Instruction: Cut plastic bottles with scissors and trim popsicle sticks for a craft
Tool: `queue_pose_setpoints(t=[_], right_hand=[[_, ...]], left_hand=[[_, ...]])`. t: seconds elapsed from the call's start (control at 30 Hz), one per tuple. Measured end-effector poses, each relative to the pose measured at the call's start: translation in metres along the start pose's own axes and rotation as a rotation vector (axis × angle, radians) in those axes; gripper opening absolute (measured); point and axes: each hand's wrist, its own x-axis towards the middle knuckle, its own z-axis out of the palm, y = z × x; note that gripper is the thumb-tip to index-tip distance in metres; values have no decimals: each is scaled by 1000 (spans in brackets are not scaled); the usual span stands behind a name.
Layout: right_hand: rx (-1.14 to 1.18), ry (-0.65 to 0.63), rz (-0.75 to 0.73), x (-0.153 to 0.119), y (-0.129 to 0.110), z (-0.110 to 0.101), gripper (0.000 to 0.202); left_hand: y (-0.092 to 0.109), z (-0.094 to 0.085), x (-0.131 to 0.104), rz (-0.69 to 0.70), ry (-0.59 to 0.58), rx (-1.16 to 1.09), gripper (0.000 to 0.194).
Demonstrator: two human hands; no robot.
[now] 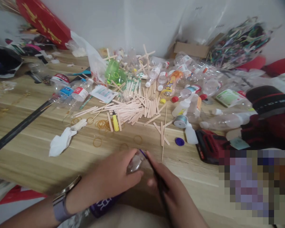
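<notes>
Low in the middle, my left hand (120, 171) is closed round the neck of a clear plastic bottle (133, 164) lying tilted, its purple label (104, 204) showing beneath my wrist. A blue-purple ring (142, 153) sits at the bottle's mouth. My right hand (171, 183) grips a long, thin dark tool (159, 183), whose tip meets or nearly meets that ring; its exact kind does not show. Ahead of my hands lie a purple bottle cap (180, 141), a thin wooden skewer (165, 133) and crossed craft sticks (161, 134).
A pile of craft sticks (133, 110), a yellow-handled screwdriver (115, 122) and rubber bands (103, 124) lie ahead. Several empty bottles (187, 91) crowd the back. A red-and-black power drill (209, 145) stands right; a crumpled tissue (61, 141) and black strip (19, 128) lie left.
</notes>
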Motion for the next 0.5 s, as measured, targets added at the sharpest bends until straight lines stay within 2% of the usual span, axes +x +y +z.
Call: queue_pose_setpoints(t=[0.13,0.23,0.37,0.5], right_hand=[[108,-59,55,4,-9,-8,55],[-1,-53,134,5,-4,-19,62],[-329,93,207,-6,34,-44,81],[-619,54,172,-21,69,-74,73]], left_hand=[[1,-1,1,14,-69,-8,31],[0,-5,3,-24,-71,-3,36],[-4,-13,6,-63,-107,19,38],[-6,-17,8,-65,-137,47,34]])
